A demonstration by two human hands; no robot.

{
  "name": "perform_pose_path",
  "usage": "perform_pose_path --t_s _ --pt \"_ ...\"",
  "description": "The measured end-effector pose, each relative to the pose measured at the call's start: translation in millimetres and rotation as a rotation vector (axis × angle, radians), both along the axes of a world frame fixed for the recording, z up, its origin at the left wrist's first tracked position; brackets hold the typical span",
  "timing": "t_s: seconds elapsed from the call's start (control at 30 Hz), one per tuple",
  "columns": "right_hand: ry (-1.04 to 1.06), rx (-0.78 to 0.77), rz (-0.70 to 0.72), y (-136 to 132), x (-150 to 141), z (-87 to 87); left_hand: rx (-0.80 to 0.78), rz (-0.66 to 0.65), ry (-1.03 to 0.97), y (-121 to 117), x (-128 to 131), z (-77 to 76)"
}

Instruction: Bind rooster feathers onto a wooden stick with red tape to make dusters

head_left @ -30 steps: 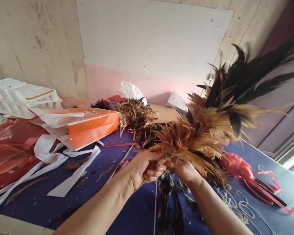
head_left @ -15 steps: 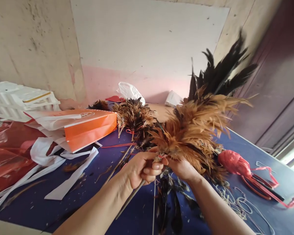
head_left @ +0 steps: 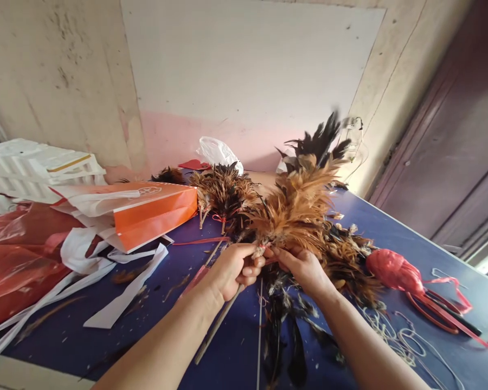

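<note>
A feather duster (head_left: 299, 208) with brown feathers and black tips leans up and to the right in front of me. My left hand (head_left: 244, 271) is closed around its thin wooden stick (head_left: 217, 331), just below the bound feather bases. At that binding my right hand (head_left: 303, 268) is closed in a pinch on a pink plastic string, partly hidden by the fingers. A pink strip (head_left: 193, 281) also shows beside my left forearm. Loose black feathers (head_left: 295, 346) lie on the blue table (head_left: 171, 341) below my hands.
Behind stand more bundled feathers (head_left: 228, 189). On the left lie an orange paper bag (head_left: 156, 216), white strips (head_left: 126, 290) and red plastic (head_left: 20, 271). To the right are a pink string ball (head_left: 394, 270), scissors (head_left: 447, 314) and tangled cord (head_left: 394, 336).
The feather duster's top has swung left and lower. My right hand has come out from behind the feathers and now pinches string at the binding. A pink strip now shows beside my left forearm.
</note>
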State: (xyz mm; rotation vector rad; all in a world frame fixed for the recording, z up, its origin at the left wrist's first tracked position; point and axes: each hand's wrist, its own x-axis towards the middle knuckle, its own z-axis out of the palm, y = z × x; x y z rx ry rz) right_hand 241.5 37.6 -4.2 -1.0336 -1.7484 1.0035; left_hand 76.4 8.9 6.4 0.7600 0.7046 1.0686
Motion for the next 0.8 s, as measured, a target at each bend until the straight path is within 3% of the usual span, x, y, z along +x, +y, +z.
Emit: perform_pose_path --t_s 0.37,0.6,0.67,0.8 --pt "-0.062 0.065 -0.022 -7.3 -5.3 5.9 0.089 0.292 0.052 0.7 9.2 -5.6" --pt "0.026 0.046 0.002 -16.6 -16.1 3.6 0.168 0.325 0.131 2.9 12.3 -14.0" --pt "0.025 0.014 0.045 -15.3 -14.8 4.2 0.172 0.336 0.121 5.6 10.5 -16.7" --pt "0.004 -0.204 0.219 -7.4 5.4 11.2 0.144 0.375 0.066 11.3 3.9 -16.9"
